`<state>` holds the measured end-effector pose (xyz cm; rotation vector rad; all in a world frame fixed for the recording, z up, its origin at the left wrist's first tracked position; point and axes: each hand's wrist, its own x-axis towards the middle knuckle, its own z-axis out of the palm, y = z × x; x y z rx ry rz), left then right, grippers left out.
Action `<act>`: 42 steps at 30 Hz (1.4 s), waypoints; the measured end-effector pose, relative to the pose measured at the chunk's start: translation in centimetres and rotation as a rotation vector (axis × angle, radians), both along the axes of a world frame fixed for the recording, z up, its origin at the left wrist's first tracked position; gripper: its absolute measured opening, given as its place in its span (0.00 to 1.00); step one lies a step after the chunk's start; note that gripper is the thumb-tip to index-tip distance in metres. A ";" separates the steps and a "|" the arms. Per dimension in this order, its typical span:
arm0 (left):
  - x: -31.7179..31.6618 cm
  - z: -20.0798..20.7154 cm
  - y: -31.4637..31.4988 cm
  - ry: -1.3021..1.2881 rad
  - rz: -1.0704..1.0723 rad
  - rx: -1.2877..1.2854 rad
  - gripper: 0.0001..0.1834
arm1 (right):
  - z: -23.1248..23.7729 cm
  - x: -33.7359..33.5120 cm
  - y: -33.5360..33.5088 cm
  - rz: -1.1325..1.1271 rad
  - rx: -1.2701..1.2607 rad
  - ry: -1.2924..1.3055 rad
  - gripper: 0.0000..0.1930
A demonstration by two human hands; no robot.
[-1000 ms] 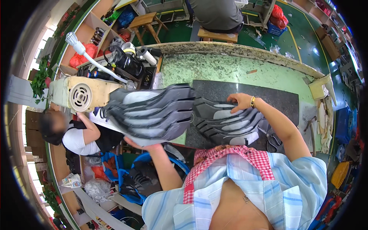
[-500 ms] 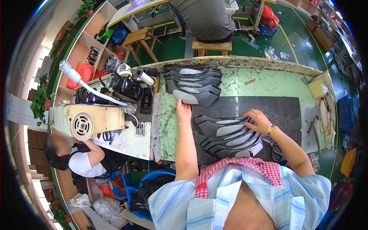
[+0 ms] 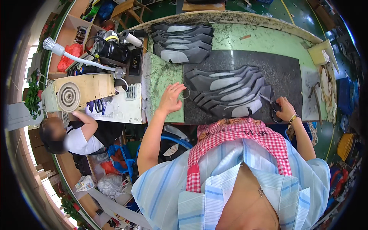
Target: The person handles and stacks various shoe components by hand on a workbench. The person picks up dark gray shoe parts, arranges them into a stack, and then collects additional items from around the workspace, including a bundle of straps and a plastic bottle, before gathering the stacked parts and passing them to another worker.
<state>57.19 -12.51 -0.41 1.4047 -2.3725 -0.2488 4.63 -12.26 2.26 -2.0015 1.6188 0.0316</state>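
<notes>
My left hand (image 3: 171, 99) is over the bench by the left edge of the dark mat, fingers apart and holding nothing. Beside its fingertips is a thin, pale ring-like loop (image 3: 186, 93). My right hand (image 3: 286, 110) curls its fingers at the handles of a pair of scissors (image 3: 274, 112), which lie on the mat. A fanned row of overlapping dark grey curved pieces (image 3: 226, 83) with lighter grey patches lies between my hands. A second stack of the same pieces (image 3: 180, 45) lies farther off to the left.
The dark mat (image 3: 283, 69) covers part of the green bench (image 3: 264, 36). A hammer (image 3: 315, 97) lies at the right end. Left are a white-necked lamp (image 3: 82, 61), a cream machine (image 3: 97, 90) and black scissors (image 3: 99, 105). A person (image 3: 86, 130) sits at the left.
My left hand has left the far stack and come back toward me. My right hand has moved off the near row to the scissors. The view has tipped downward.
</notes>
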 end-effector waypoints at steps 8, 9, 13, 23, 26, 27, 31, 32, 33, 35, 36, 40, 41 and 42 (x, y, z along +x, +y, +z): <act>-0.4 -1.4 1.9 0.311 0.422 0.371 0.17 | -2.4 -0.2 1.9 -0.179 -0.183 0.154 0.21; -0.3 -0.8 2.2 0.491 0.458 0.426 0.15 | -2.7 -0.7 2.1 -0.177 -0.187 0.146 0.21; -3.5 3.8 3.3 0.781 0.438 0.537 0.11 | -3.2 -3.3 2.6 -0.208 -0.154 0.137 0.13; -15.1 8.7 3.8 1.433 0.140 0.722 0.15 | -1.7 -2.5 4.4 -0.150 0.042 -0.140 0.22; -16.8 9.1 3.3 1.538 0.126 0.764 0.15 | -1.2 -1.2 5.1 -0.183 -0.150 0.034 0.25; -17.4 9.1 3.0 1.537 0.117 0.762 0.15 | -0.1 0.0 4.5 -0.219 -0.206 -0.097 0.23; -18.3 9.6 3.5 1.422 0.080 0.751 0.16 | 5.9 9.0 1.0 -0.262 0.302 -1.088 0.19; -18.7 9.8 3.2 1.406 0.056 0.756 0.17 | 6.7 11.2 0.1 -0.241 0.421 -1.192 0.20; -19.2 10.0 3.1 1.403 0.055 0.754 0.17 | 6.6 12.9 -0.9 -0.174 0.440 -1.204 0.21; -20.2 11.1 3.5 1.340 0.019 0.771 0.21 | 6.3 14.7 -1.9 -0.156 0.390 -1.257 0.17; -20.2 10.7 3.4 1.364 0.013 0.763 0.22 | 5.7 14.9 -2.4 -0.107 0.484 -1.292 0.15; -19.2 10.9 3.2 1.415 0.120 0.754 0.21 | 5.8 15.4 -2.9 -0.139 0.319 -1.217 0.11; -19.0 10.9 3.4 1.420 0.124 0.746 0.21 | 5.8 15.1 -2.9 -0.166 0.234 -1.151 0.11; -18.8 10.9 3.5 1.433 0.215 0.714 0.21 | 6.1 15.0 -2.8 -0.211 0.153 -1.158 0.11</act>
